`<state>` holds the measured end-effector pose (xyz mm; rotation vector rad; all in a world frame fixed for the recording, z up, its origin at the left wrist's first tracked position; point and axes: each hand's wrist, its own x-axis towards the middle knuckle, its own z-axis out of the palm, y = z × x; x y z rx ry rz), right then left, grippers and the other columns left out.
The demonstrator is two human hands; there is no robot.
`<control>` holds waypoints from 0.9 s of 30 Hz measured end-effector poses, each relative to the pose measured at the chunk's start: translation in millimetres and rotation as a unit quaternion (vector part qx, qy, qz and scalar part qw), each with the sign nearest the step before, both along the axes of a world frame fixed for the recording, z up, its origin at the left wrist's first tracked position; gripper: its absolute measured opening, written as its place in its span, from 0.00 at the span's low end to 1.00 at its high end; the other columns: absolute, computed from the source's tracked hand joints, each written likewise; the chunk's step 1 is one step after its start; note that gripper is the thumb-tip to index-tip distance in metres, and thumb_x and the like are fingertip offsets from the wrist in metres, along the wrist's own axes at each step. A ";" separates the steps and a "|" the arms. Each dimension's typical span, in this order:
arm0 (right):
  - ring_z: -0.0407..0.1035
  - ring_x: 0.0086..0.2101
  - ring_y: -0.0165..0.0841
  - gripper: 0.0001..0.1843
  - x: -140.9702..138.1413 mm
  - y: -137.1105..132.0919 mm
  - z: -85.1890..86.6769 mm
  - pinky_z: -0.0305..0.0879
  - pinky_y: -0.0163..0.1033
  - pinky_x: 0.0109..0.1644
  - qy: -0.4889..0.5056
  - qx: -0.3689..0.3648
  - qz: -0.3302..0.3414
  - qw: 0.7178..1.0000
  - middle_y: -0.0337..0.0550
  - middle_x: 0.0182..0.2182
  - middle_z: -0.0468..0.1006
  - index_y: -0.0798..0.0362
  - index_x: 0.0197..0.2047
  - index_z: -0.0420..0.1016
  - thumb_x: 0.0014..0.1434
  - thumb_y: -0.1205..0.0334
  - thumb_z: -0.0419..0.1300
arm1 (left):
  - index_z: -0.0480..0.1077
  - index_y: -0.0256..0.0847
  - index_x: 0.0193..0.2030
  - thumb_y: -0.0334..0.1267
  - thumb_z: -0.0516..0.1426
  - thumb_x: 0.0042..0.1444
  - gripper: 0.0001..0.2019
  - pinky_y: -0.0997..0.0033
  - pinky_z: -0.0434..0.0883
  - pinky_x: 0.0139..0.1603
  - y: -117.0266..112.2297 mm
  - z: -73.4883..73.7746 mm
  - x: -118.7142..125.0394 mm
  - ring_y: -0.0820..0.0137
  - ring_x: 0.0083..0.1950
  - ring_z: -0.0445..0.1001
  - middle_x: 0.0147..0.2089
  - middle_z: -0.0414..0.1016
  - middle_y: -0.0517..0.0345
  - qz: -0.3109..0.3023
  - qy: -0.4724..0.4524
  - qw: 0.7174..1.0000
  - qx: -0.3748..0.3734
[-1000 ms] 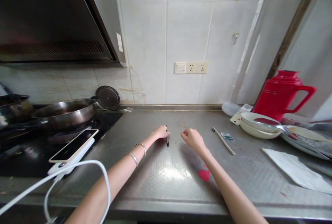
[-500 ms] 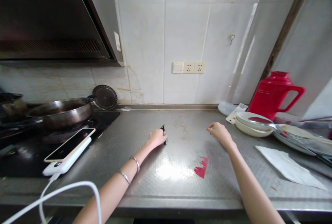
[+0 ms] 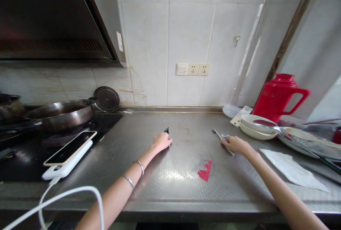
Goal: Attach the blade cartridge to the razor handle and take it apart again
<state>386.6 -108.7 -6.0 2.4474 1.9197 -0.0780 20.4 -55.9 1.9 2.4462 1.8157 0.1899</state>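
Hands on counter: hold your left hand curled shut around the small black tool, and pinch the thin rod mid-shaft with your right hand, fingers half-bent over it, grasp unclear.

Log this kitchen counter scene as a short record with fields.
surface: steel counter
left hand: closed over a small black object
right hand: fingers at a small packet, beside a thin stick
between hands: red scrap
left side: phone on power bank, pan on stove
right side: red jug, bowls, paper sheet
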 end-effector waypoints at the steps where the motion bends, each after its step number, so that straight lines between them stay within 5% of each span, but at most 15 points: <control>1: 0.73 0.36 0.43 0.24 -0.4 0.9 -1.1 0.60 0.38 0.31 0.003 -0.005 0.000 1.000 0.55 0.36 0.78 0.55 0.33 0.74 0.58 0.47 0.45 | 0.75 0.39 0.36 0.44 0.48 0.56 0.17 0.70 0.68 0.39 -0.1 0.4 -0.1 0.62 0.43 0.76 0.39 0.78 0.45 0.001 -0.002 1.000 0.000; 11: 0.73 0.38 0.42 0.18 -33.2 0.2 10.3 0.61 0.37 0.35 0.016 0.012 0.022 1.000 0.59 0.37 0.78 0.58 0.34 0.76 0.58 0.58 0.48 | 0.75 0.38 0.37 0.50 0.45 0.58 0.22 0.68 0.68 0.40 -3.1 1.8 1.8 0.59 0.44 0.75 0.41 0.77 0.44 0.020 -0.013 1.000 0.009; 22: 0.74 0.38 0.40 0.19 -181.2 14.4 21.5 0.64 0.35 0.36 0.047 0.059 0.114 0.991 0.58 0.37 0.78 0.59 0.36 0.78 0.59 0.59 0.47 | 0.74 0.40 0.38 0.50 0.46 0.57 0.20 0.65 0.68 0.40 0.4 -4.6 -1.0 0.58 0.45 0.75 0.42 0.77 0.44 0.040 -0.020 0.999 0.007; 27: 0.73 0.41 0.40 0.19 -222.2 20.2 23.3 0.65 0.35 0.40 0.050 0.051 0.140 0.988 0.58 0.39 0.78 0.58 0.39 0.77 0.59 0.58 0.47 | 0.74 0.41 0.37 0.48 0.48 0.56 0.17 0.65 0.68 0.40 2.6 -8.9 -0.5 0.60 0.45 0.75 0.41 0.77 0.46 0.039 -0.024 0.999 0.018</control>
